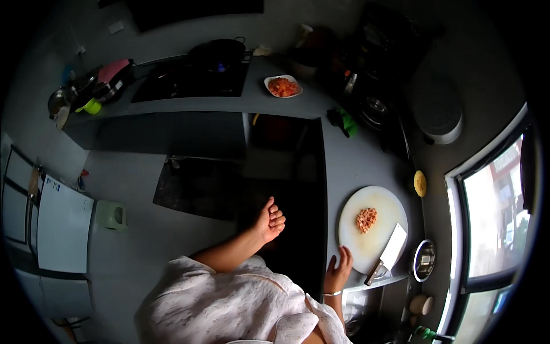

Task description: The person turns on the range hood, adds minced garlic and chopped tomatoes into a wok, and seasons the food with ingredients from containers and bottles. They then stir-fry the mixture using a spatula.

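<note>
My left hand (pixel 270 221) is in mid-air in front of my body, its fingers curled in and nothing visible in them. At the counter's edge, my right hand (pixel 338 269) has its fingers apart, close to the lower left rim of a round white cutting board (pixel 352 229). A small heap of diced pinkish meat (pixel 366 220) lies on the board. The cleaver (pixel 394 246) rests on the board's right side, its dark handle pointing down towards the near edge.
A white plate of chopped red food (pixel 283 86) stands beside the stove (pixel 195 80), where a dark wok (pixel 217 54) sits. A metal bowl (pixel 424 260), a yellow item (pixel 420 183) and a green cloth-like item (pixel 346 122) are around the board. A stool (pixel 112 215) stands at left.
</note>
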Motion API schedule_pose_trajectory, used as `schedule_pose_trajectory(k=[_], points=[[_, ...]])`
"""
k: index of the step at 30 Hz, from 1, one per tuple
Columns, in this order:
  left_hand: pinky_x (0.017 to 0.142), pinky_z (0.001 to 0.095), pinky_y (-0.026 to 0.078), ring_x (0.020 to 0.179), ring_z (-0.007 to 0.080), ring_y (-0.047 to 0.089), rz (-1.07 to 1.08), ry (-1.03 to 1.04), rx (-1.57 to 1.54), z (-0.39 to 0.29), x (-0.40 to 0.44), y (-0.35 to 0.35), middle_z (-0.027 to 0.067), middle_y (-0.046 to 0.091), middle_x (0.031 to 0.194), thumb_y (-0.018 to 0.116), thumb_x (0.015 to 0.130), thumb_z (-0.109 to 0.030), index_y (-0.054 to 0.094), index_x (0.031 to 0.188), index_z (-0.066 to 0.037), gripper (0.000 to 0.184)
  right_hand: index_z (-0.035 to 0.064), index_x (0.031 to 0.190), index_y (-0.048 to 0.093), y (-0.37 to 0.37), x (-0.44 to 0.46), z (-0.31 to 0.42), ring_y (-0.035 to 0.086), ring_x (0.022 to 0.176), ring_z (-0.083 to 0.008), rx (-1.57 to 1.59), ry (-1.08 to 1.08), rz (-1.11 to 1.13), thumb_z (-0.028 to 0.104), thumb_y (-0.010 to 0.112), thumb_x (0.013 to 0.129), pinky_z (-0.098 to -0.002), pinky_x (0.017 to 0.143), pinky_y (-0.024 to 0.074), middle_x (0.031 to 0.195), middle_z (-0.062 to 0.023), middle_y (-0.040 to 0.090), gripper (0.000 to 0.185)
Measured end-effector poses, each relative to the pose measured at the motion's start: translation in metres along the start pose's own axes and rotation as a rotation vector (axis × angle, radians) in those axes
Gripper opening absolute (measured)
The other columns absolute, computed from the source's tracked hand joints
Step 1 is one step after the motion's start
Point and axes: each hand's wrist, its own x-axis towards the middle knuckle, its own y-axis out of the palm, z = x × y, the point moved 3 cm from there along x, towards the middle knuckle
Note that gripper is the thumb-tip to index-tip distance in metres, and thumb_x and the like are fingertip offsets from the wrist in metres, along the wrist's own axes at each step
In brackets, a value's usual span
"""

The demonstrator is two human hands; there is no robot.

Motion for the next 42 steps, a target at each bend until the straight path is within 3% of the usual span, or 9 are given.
schedule_pose_trajectory(k=[7, 14, 21, 28, 32, 34, 36, 41, 42], points=[[0.036, 0.0246, 0.023, 0.040, 0.0104, 0.032, -0.149, 0.179, -0.186, -0.071, -0.049, -0.055, -0.0050, 0.035, 0.051, 0.040, 0.100, -0.041, 0.042, 0.064, -0.018, 0.042, 0.0036, 0.109, 0.062, 0.040, 0.014, 0.076, 0.056, 0.107, -0.0329, 0.117, -0.182, 0.201, -0.001, 0.057, 0.082, -0.0398, 0.092, 0.0450, 0.116, -0.0136, 0.059, 0.028], [0.037, 0.0239, 0.026, 0.044, 0.0104, 0.037, -0.079, 0.256, -0.349, -0.152, -0.061, -0.082, -0.0031, 0.041, 0.057, 0.043, 0.099, -0.031, 0.048, 0.072, -0.013, 0.033, 0.0028, 0.107, 0.062, 0.099, 0.051, 0.136, 0.057, 0.103, -0.0335, 0.162, -0.322, 0.246, -0.002, 0.058, 0.080, -0.0396, 0.089, 0.0473, 0.113, -0.0143, 0.060, 0.028], [0.043, 0.0245, 0.031, 0.051, 0.0115, 0.041, 0.084, 0.255, -0.359, -0.292, -0.066, -0.092, -0.0006, 0.045, 0.061, 0.044, 0.097, -0.017, 0.057, 0.084, -0.004, 0.022, 0.0032, 0.105, 0.062, 0.207, 0.098, 0.243, 0.058, 0.099, -0.0336, 0.246, -0.438, 0.312, -0.003, 0.059, 0.078, -0.0390, 0.085, 0.0491, 0.108, -0.0134, 0.061, 0.028], [0.056, 0.0258, 0.043, 0.066, 0.0155, 0.051, 0.059, 0.390, -0.112, -0.432, -0.039, -0.031, 0.0056, 0.055, 0.075, 0.045, 0.099, -0.014, 0.054, 0.088, -0.004, 0.018, 0.0025, 0.104, 0.062, 0.278, 0.135, 0.312, 0.059, 0.095, -0.0331, 0.290, -0.495, 0.357, -0.003, 0.060, 0.077, -0.0396, 0.083, 0.0491, 0.107, -0.0133, 0.062, 0.028], [0.077, 0.0342, 0.055, 0.084, 0.0239, 0.060, 0.054, 0.458, -0.206, -0.515, -0.003, 0.026, 0.0118, 0.059, 0.086, 0.045, 0.098, -0.012, 0.054, 0.093, 0.003, 0.018, 0.0031, 0.104, 0.062, 0.292, 0.154, 0.321, 0.059, 0.095, -0.0333, 0.278, -0.489, 0.353, -0.003, 0.060, 0.076, -0.0400, 0.083, 0.0492, 0.108, -0.0135, 0.062, 0.029], [0.084, 0.0383, 0.055, 0.088, 0.0265, 0.060, 0.070, 0.531, -0.175, -0.551, 0.010, 0.064, 0.0138, 0.059, 0.091, 0.046, 0.097, -0.011, 0.054, 0.094, 0.005, 0.018, 0.0032, 0.104, 0.062, 0.298, 0.165, 0.314, 0.059, 0.096, -0.0333, 0.266, -0.473, 0.371, -0.004, 0.060, 0.076, -0.0402, 0.083, 0.0492, 0.108, -0.0137, 0.062, 0.030], [0.083, 0.0403, 0.055, 0.084, 0.0271, 0.059, 0.073, 0.572, -0.113, -0.591, 0.038, 0.093, 0.0150, 0.058, 0.088, 0.046, 0.096, -0.011, 0.055, 0.090, 0.005, 0.020, 0.0031, 0.105, 0.062, 0.304, 0.179, 0.302, 0.059, 0.096, -0.0335, 0.259, -0.441, 0.369, -0.004, 0.059, 0.075, -0.0404, 0.084, 0.0491, 0.108, -0.0139, 0.061, 0.031], [0.095, 0.0450, 0.050, 0.104, 0.0336, 0.053, -0.158, 0.712, -0.019, -0.669, 0.104, 0.154, 0.0208, 0.047, 0.117, 0.041, 0.099, -0.011, 0.039, 0.123, 0.008, 0.031, 0.0023, 0.104, 0.061, 0.317, 0.228, 0.276, 0.058, 0.097, -0.0348, 0.269, -0.387, 0.303, -0.004, 0.058, 0.077, -0.0402, 0.085, 0.0486, 0.107, -0.0149, 0.062, 0.029], [0.095, 0.0450, 0.050, 0.104, 0.0336, 0.053, -0.163, 0.714, -0.006, -0.681, 0.118, 0.162, 0.0208, 0.047, 0.117, 0.041, 0.099, -0.011, 0.039, 0.123, 0.008, 0.031, 0.0020, 0.105, 0.062, 0.319, 0.238, 0.270, 0.058, 0.098, -0.0348, 0.271, -0.358, 0.284, -0.004, 0.058, 0.078, -0.0402, 0.085, 0.0486, 0.107, -0.0151, 0.062, 0.028]])
